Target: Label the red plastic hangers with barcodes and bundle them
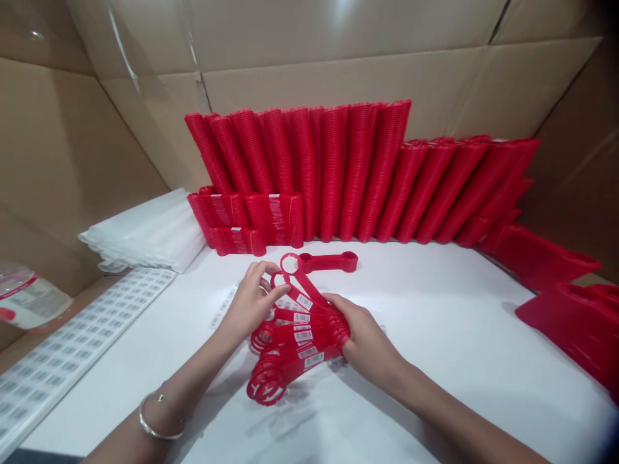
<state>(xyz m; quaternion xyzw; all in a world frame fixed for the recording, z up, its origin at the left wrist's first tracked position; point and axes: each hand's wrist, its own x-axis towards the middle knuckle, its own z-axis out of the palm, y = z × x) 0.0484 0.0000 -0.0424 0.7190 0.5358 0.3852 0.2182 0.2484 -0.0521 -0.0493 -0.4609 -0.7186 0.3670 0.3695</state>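
A fanned bunch of red plastic pieces (302, 351), each a flat bar with ring ends, is gathered at one end by my right hand (360, 332). White barcode labels show on several of the bars. My left hand (256, 296) pinches the ring end of one labelled red piece (293, 293) between thumb and fingers. Beyond that lies one more bar with a ring (291, 263), spread out at the top of the fan. Just behind my hands, a short stack of the same red pieces (329, 261) rests on the white table (435, 374).
Tall columns of stacked red pieces (333, 174) line the back, with banded bundles (273, 219) before them. Clear plastic bags (149, 229) and barcode label sheets (72, 348) lie at left. Red parts (570, 328) stand at right. Cardboard walls (338, 77) surround the table.
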